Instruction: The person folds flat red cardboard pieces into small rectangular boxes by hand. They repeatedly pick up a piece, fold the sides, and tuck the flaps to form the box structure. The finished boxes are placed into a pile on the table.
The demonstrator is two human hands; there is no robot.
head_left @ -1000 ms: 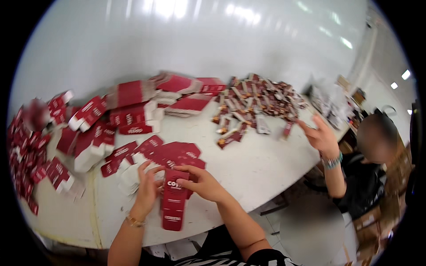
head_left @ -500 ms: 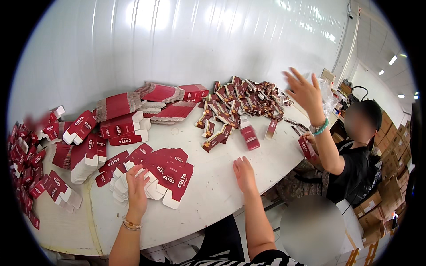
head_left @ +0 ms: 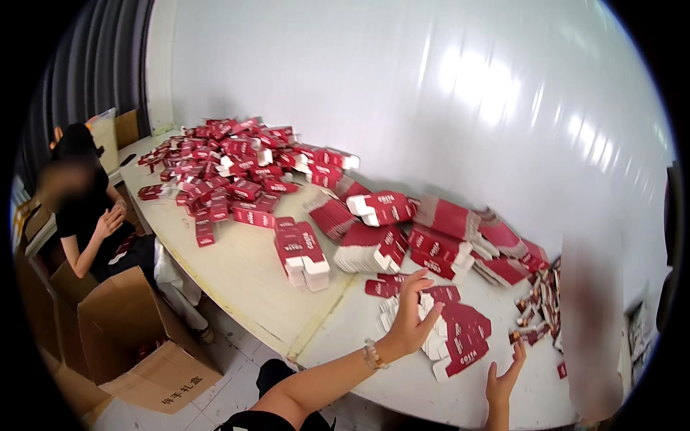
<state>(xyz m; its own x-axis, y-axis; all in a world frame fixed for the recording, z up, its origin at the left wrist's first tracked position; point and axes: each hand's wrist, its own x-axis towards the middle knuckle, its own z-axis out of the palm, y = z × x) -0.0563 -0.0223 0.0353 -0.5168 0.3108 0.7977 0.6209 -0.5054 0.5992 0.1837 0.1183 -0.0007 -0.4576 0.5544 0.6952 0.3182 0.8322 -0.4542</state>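
My left hand (head_left: 411, 325) is raised over a spread of flat, unfolded red-and-white cartons (head_left: 467, 334), its fingers apart and nothing in it. Just right of those cartons, my right hand (head_left: 505, 376) is held above the table with thumb and fingers spread, also holding nothing. Beyond my left hand lie red folded cartons (head_left: 433, 244) and a fanned stack of flattened cartons (head_left: 366, 248). A heap of small brown-and-cream packets (head_left: 535, 305) lies past my right hand, partly hidden by a blurred patch.
Many made-up red boxes (head_left: 241, 161) are heaped at the far left of the white table (head_left: 287, 316). A co-worker (head_left: 90, 208) in black sits beyond the table's left edge, hands together. An open cardboard box (head_left: 136, 345) stands on the floor. A pale wall (head_left: 345, 79) runs behind.
The view has swung left, bringing in the heap of boxes, another co-worker and the cardboard box. The co-worker on the right has left the view. Both my hands remain off the table things.
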